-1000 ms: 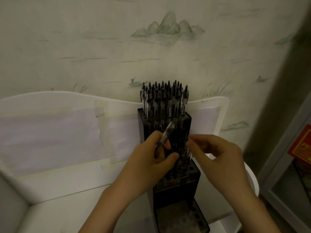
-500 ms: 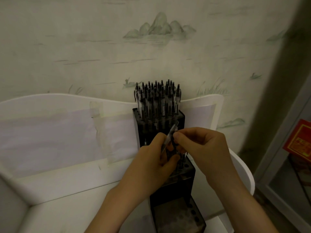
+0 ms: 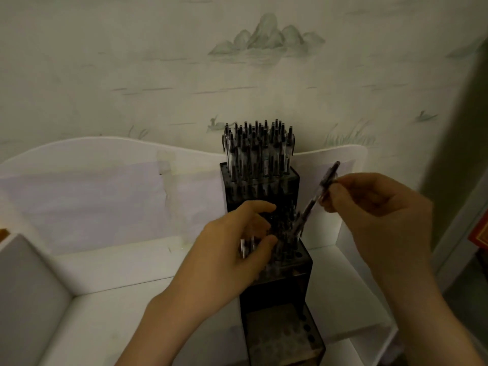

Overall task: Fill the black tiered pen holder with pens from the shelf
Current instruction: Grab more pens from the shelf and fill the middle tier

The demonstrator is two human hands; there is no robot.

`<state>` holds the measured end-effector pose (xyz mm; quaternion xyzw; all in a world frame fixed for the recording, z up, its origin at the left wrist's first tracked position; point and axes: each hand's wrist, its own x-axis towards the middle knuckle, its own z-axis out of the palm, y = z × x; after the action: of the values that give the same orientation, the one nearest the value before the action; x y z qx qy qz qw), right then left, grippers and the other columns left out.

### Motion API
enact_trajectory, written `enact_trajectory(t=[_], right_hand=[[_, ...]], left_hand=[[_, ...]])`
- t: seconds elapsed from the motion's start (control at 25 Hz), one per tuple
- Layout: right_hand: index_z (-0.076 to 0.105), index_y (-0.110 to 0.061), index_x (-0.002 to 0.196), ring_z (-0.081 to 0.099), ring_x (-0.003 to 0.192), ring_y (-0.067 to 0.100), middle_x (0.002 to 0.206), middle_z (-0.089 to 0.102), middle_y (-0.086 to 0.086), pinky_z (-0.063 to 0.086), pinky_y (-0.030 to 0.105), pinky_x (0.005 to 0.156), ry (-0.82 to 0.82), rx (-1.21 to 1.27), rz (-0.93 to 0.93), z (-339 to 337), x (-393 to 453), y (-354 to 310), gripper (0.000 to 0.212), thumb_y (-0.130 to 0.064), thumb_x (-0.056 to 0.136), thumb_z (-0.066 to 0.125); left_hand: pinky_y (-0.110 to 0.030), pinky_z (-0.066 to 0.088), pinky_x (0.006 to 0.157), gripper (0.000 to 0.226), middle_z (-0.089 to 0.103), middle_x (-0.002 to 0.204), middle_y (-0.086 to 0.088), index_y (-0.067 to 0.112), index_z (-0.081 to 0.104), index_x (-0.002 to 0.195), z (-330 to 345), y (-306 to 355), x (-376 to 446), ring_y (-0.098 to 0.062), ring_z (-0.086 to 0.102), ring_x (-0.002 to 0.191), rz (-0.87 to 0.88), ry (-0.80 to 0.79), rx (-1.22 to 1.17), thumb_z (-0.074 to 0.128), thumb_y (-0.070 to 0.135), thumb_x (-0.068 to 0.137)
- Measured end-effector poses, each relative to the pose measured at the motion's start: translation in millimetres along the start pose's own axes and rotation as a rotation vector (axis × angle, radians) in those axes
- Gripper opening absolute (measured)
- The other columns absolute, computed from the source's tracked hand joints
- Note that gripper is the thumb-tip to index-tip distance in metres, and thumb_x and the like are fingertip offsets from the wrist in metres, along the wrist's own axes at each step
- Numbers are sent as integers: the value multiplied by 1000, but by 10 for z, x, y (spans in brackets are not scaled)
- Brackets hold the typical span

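Pen holder (image 3: pixel 301 262), black and stepped in three tiers, standing on a white shelf (image 3: pixel 111 307) against a wall (image 3: pixel 158 62) papered with a faint mountain-and-water pattern. The top tier is packed with upright pens (image 3: pixel 258 151); the middle tier holds a smaller cluster of pens, with several open holes along its right edge; the bottom tier, nearest the camera, shows rows of holes and no pens can be made out in it. Left hand (image 3: pixel 232 252): fingers curled round a few pens at the left of the middle tier. Right hand (image 3: pixel 375 215): thumb and fingertips pinching a single pen (image 3: pixel 318 196) near its upper end, the pen tilted, its lower tip down among the middle-tier pens. A red object (image 3: pixel 479 235) shows at the right edge.
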<state>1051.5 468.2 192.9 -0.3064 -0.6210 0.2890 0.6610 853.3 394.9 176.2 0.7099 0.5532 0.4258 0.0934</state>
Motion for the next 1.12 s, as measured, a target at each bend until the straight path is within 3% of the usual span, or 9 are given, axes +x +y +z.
enact_trajectory(t=[0.12,0.24,0.52,0.68,0.92,1.12], right_hand=[[73,-20,83,71,70,11,73,72,-9,57,19,67,-97,-150,0,90,-88,195,12,-8,81,73],[72,-17,86,69,71,8,75,71,-9,57,21,68,-166,-218,-31,119,-160,406,12,-6,82,73],[70,-21,86,67,72,-2,75,68,-15,50,6,66,-269,-258,-59,101,-214,724,17,-5,81,74],[69,-26,82,65,69,-4,70,66,-18,52,8,62,-322,-293,-16,67,-203,831,21,-7,79,76],[68,-28,76,62,64,-9,61,62,-19,42,-1,57,-377,-307,55,20,-149,922,21,-10,76,78],[67,-27,80,58,58,-2,57,56,-16,38,1,59,-451,-356,103,38,-176,970,15,-13,81,74]], left_hand=[[-5,40,95,49,56,129,24,37,46,138,-14,20,-6,13,48,120,35,46,103,62,35,91],[-5,31,104,55,45,142,23,35,40,144,18,29,1,10,39,129,30,12,202,60,34,93],[-6,22,109,58,39,148,20,37,35,146,173,58,-98,5,32,137,-31,13,333,59,35,93],[-6,24,109,57,37,148,22,39,33,145,233,93,-149,5,31,137,-75,50,359,58,36,94],[-10,27,109,57,36,150,21,40,31,146,265,127,-262,2,33,137,-158,84,426,56,37,95],[-10,22,111,57,34,151,23,41,29,147,262,141,-326,4,27,139,-199,101,463,55,38,95]])
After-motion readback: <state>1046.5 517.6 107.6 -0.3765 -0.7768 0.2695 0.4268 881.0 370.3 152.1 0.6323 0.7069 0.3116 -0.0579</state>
